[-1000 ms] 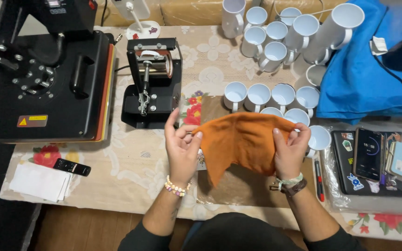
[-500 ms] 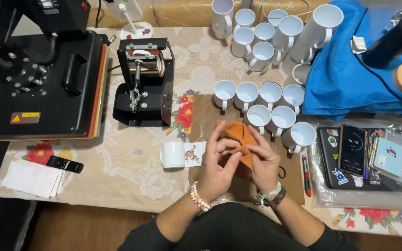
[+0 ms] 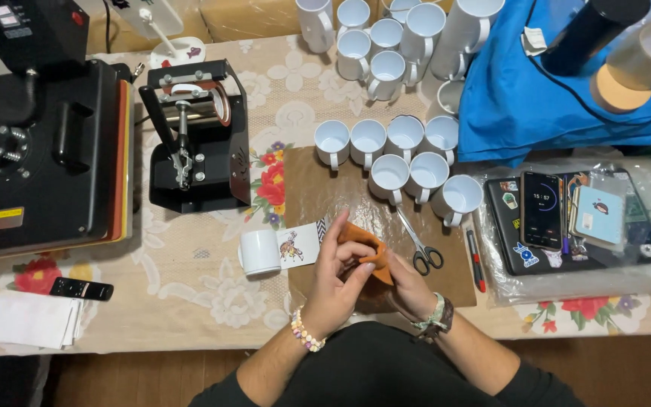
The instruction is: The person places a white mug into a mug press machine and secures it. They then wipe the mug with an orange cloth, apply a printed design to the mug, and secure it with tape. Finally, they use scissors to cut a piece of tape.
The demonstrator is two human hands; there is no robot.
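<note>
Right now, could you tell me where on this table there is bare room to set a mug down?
Free patches: the tablecloth between the lying mug, the remote and the mug press, and the brown mat left of the upright mugs. Crowded: the right side, with scissors, phone and blue cloth; both hands bunch an orange cloth.

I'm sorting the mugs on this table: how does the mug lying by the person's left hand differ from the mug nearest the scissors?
The lying mug rests on its side on the floral tablecloth, opening hidden; the mug nearest the scissors stands upright on the brown sheet, its opening facing up. The lying mug touches a printed paper; the upright mug has none. The lying mug sits alone; the upright mug stands among others. Both are white with handles.
</note>
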